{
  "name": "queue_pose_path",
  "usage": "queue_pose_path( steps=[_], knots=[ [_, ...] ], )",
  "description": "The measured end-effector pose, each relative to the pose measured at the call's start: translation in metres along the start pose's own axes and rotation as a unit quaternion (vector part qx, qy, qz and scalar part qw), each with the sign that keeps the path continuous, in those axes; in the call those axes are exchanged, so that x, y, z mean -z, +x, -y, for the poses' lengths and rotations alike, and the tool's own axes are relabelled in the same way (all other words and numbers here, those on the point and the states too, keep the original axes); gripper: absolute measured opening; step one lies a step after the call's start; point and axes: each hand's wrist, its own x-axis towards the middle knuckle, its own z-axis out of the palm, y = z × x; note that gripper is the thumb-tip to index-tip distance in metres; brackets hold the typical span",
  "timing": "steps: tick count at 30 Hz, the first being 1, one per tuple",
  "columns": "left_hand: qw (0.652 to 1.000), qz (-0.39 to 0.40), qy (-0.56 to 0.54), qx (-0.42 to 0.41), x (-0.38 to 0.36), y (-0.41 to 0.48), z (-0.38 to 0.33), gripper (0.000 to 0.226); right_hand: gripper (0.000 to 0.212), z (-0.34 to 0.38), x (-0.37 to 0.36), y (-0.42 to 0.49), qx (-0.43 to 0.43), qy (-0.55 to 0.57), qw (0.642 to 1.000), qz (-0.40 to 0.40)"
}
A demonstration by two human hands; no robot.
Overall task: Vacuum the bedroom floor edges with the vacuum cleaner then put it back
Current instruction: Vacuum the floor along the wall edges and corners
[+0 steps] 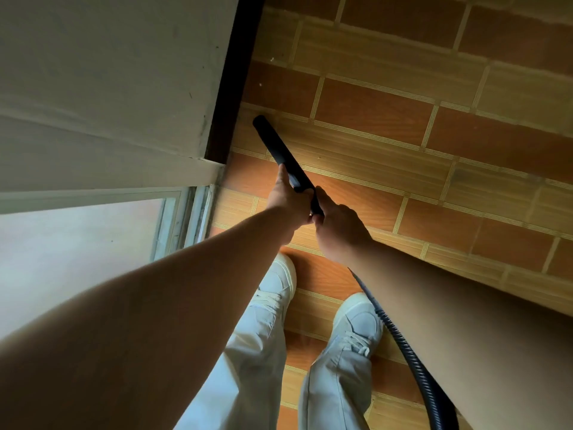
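Left hand (288,200): curled round the black nozzle (280,152)
Right hand (336,225): gripping the nozzle's rear end
Nozzle tip: near the dark skirting (231,88), low over the floor (387,119)
Hose (412,355): trailing past the right shoe (359,321)

1. A single view, worn on the person's head, faces steeply down at the floor (403,135).
2. It sits close above the left hand (288,203) and right hand (338,225) on the vacuum nozzle (276,141), forearms filling the foreground.
3. The wall (108,72) runs along its left side; shoes (359,318) lie near the bottom.
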Motion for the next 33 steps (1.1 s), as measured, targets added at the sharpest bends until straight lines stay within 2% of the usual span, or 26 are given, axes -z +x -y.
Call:
queue_pose_path(
  steps=[2, 5, 12, 19, 25, 33],
  knots=[
    [1.0, 0.0, 0.0, 0.007, 0.001, -0.004, 0.008, 0.082, 0.055, -0.004, -0.003, -0.003, 0.017, 0.014, 1.0, 0.017],
    [1.0, -0.01, 0.026, 0.013, 0.002, -0.014, 0.029, 0.058, 0.052, -0.012, -0.01, -0.022, 0.031, -0.001, 0.999, 0.036],
    [0.999, -0.027, 0.002, 0.026, 0.003, -0.016, 0.058, 0.073, 0.045, -0.01, -0.012, -0.036, 0.053, -0.03, 0.997, 0.043],
    [0.996, -0.068, 0.053, 0.008, -0.001, -0.019, 0.057, 0.056, 0.048, -0.009, -0.011, -0.035, 0.042, -0.034, 0.997, 0.049],
    [0.997, -0.062, 0.019, 0.053, -0.004, -0.029, 0.082, 0.065, 0.059, -0.019, -0.016, -0.052, 0.03, -0.07, 0.995, 0.07],
    [0.998, -0.058, 0.006, 0.03, -0.001, -0.01, 0.066, 0.067, 0.06, -0.012, -0.015, -0.032, 0.036, -0.063, 0.996, 0.052]
  ],
)
